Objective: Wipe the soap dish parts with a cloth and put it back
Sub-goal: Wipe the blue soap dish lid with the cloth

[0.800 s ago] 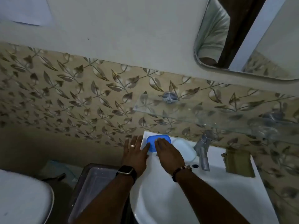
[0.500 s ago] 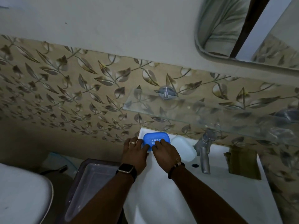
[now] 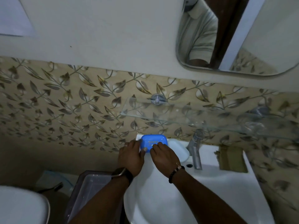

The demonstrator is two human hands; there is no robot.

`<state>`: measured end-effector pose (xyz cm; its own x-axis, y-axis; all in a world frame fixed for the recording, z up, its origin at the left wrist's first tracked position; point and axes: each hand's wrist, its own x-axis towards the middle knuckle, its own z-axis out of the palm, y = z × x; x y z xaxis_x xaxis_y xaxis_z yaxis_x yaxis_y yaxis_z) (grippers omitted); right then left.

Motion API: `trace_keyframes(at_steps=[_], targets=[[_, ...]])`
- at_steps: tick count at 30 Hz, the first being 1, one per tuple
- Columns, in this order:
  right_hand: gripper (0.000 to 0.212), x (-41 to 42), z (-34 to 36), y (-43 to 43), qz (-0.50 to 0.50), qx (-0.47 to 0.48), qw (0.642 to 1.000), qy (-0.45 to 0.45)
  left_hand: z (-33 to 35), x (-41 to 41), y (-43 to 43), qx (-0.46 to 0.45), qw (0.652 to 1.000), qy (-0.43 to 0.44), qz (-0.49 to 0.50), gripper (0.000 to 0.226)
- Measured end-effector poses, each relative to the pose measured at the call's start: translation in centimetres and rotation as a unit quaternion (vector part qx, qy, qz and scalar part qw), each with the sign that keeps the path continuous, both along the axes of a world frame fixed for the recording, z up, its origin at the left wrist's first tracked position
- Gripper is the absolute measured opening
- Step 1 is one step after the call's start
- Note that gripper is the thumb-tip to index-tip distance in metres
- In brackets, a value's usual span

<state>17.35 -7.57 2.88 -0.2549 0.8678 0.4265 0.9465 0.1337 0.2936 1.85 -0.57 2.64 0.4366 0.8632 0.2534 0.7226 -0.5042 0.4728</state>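
A blue slotted soap dish (image 3: 153, 142) rests on the back left corner of the white basin (image 3: 226, 183), against the tiled wall. My left hand (image 3: 131, 156) holds its left edge, thumb on the front rim. Fingertips of my right hand (image 3: 163, 155) press on the dish's front right part. A pale oval soap dish part (image 3: 178, 150) lies just right of the blue one, beside my right hand. An olive cloth (image 3: 231, 159) lies folded on the basin's right ledge, away from both hands.
A chrome tap (image 3: 195, 151) stands at the basin's back centre. A glass shelf (image 3: 202, 115) juts from the tiled wall above it. A mirror (image 3: 234, 34) hangs upper right. Left of the basin stand a clear plastic bin (image 3: 92, 188) and a toilet lid (image 3: 19, 206).
The view shifted with my head. Both hands stay at the blue dish; my right fingers drew back from covering it, so its slotted top shows.
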Motion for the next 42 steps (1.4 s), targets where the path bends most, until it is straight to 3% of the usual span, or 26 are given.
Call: trace_keyframes(at_steps=[2,4,11,16,23,28,34,38,42], targets=[[0.019,-0.4,0.9,-1.7,-0.007,0.016,1.000,-0.001,1.3,0.4,-1.2,-0.106,0.986,-0.121,0.039,0.044],[0.024,-0.7,1.8,-3.9,-0.017,0.038,0.999,0.000,1.9,0.9,-2.4,-0.178,0.965,-0.185,0.047,0.048],[0.040,-0.2,3.7,-13.1,-0.082,0.036,0.996,-0.012,2.7,2.7,-8.0,-0.350,0.888,-0.289,-0.067,0.026],[0.016,1.5,3.8,-18.8,-0.106,0.039,0.994,-0.002,4.1,4.7,-12.7,-0.426,0.831,-0.342,-0.101,0.013],[0.021,4.3,3.9,-23.7,-0.106,0.091,0.990,0.012,3.2,5.9,-15.9,-0.428,0.828,-0.342,-0.114,0.016],[0.039,9.2,4.6,-23.6,-0.172,0.125,0.976,0.039,2.1,6.1,-16.3,-0.426,0.834,-0.340,-0.091,0.014],[0.038,13.8,6.2,-22.4,-0.229,0.153,0.960,0.041,1.7,6.2,-16.8,-0.425,0.833,-0.348,-0.066,0.016],[0.047,16.4,6.3,-21.4,-0.311,0.078,0.944,0.075,1.9,6.2,-17.4,-0.423,0.829,-0.361,-0.061,0.015],[0.049,20.1,3.9,-20.0,-0.383,-0.026,0.906,0.176,1.7,6.2,-17.9,-0.424,0.826,-0.369,-0.047,0.014]])
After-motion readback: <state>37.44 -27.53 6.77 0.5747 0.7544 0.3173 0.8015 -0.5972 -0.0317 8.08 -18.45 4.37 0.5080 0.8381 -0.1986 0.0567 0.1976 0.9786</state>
